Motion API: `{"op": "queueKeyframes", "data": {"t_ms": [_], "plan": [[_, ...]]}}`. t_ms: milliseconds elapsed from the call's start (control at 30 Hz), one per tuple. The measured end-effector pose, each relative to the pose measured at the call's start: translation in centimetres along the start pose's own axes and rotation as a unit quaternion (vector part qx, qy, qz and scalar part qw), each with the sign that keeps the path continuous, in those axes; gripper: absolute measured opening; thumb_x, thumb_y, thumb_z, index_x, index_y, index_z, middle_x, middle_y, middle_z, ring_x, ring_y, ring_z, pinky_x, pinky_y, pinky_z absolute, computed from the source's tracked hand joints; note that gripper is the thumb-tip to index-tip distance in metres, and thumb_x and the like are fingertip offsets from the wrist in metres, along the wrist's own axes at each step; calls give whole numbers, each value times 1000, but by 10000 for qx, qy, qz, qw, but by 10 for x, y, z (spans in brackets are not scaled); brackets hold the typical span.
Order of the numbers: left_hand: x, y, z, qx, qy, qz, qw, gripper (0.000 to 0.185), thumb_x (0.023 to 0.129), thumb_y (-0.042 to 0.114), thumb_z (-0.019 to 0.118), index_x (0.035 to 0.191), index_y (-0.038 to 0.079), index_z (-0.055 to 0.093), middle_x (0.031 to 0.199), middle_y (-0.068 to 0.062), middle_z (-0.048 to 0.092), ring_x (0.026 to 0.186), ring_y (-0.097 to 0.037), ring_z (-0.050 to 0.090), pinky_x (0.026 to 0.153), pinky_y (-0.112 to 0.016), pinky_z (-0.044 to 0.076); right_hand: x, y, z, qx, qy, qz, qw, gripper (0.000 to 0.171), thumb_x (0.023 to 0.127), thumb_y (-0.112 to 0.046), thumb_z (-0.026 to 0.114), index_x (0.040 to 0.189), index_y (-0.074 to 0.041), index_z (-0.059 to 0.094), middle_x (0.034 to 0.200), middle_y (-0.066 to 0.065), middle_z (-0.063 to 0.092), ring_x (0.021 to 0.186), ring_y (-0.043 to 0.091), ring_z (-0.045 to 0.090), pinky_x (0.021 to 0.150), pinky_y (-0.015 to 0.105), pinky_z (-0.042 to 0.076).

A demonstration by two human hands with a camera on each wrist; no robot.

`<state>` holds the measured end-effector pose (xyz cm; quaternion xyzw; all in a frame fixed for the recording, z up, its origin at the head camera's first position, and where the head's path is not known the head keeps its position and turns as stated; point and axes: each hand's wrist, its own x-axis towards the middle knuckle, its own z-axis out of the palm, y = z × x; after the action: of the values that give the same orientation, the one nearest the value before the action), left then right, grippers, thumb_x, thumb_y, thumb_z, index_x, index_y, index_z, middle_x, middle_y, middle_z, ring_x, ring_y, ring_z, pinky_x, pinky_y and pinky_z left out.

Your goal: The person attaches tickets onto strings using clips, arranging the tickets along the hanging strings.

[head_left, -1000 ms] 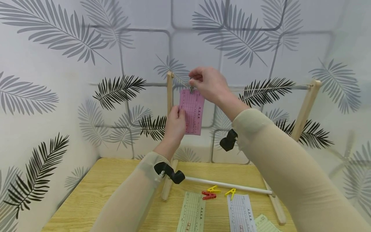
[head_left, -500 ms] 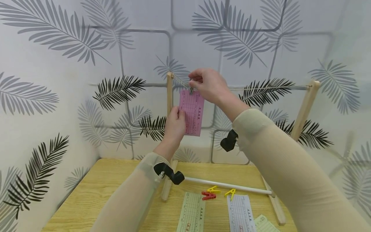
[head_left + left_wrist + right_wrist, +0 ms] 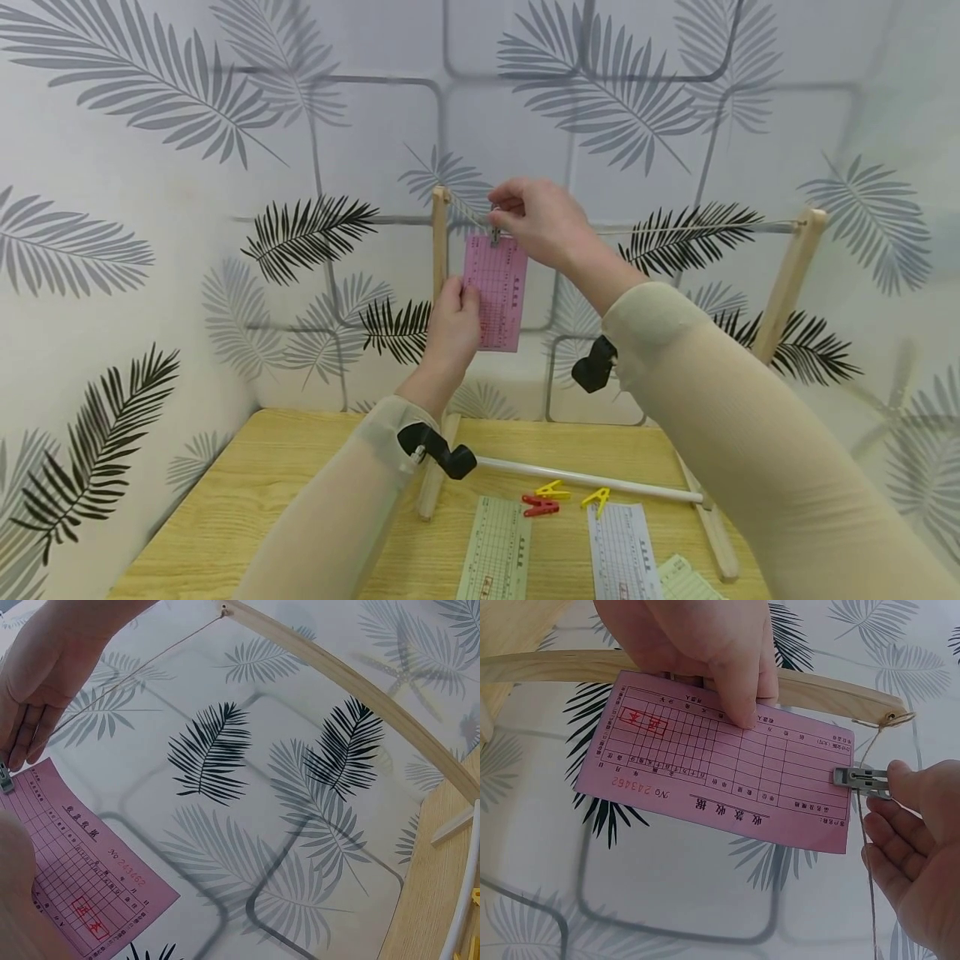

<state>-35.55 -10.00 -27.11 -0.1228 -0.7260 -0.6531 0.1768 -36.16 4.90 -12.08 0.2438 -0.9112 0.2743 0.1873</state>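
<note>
The person is standing at the wooden table (image 3: 225, 508), both arms raised to a string (image 3: 675, 227) stretched between the two posts of a wooden rack (image 3: 787, 283). The left hand (image 3: 452, 327) is pinching the left edge of a pink slip (image 3: 497, 292), thumb pressed on its printed face, steadying it while it is hanging below the string near the left post. The right hand (image 3: 542, 218) is pinching a small grey clip (image 3: 495, 236) at the slip's top edge, fingers curled around it right at the string. In the right wrist view the clip is already biting the paper's short edge, with the string running just beside it; whether it is gripping the string too, I cannot tell. Fingers are not yet letting go.

Progress, judging by the layout: the pink slip is looking nearly hung, the only one on the line. Lying flat on the table near the front edge are a green slip (image 3: 498, 550), a white-blue slip (image 3: 622, 550), and a pale green one (image 3: 686, 579) partly cut off by the frame. So several papers seem left to hang. Spare pegs are waiting by the rack's white base rod (image 3: 592, 479): two yellow pegs (image 3: 553, 490) and a red peg (image 3: 540, 506). Release of both hands is looking like what remains for this slip.
</note>
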Motion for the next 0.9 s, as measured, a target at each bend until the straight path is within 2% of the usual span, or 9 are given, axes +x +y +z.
{"op": "queueKeyframes", "data": {"t_ms": [467, 633, 800, 900], "plan": [[-8, -1, -2, -61, -66, 13, 10000, 29, 123, 29, 39, 138, 9, 54, 130, -13, 65, 120, -30, 66, 103, -53, 55, -2, 0, 2, -83, -14, -50, 10000, 43, 114, -26, 65, 152, -7, 63, 145, 10, 69, 135, 26, 63, 115, 44, 48], [-11, -2, -4, -70, -156, 8, 9999, 29, 123, 29, 38, 139, 10, 52, 133, -12, 63, 125, -31, 65, 108, -55, 53, -3, 0, 2, -126, -18, -10, 9999, 44, 114, -28, 65, 153, -7, 62, 147, 10, 68, 137, 26, 62, 115, 45, 48], [-16, -5, -4, -117, -206, -11, 9997, 31, 122, 28, 41, 147, 12, 49, 141, -11, 60, 133, -30, 61, 113, -56, 49, -3, 1, 1, -262, -8, -56, 9996, 45, 113, -28, 67, 152, -7, 62, 146, 10, 68, 136, 27, 62, 116, 46, 47], [-21, -6, -3, -141, -207, 8, 9997, 38, 121, 26, 44, 157, 13, 43, 148, -11, 57, 139, -31, 58, 116, -55, 47, -3, 3, 0, -413, 4, -111, 9991, 45, 113, -28, 68, 152, -7, 62, 147, 10, 68, 137, 27, 63, 117, 47, 46]]}}
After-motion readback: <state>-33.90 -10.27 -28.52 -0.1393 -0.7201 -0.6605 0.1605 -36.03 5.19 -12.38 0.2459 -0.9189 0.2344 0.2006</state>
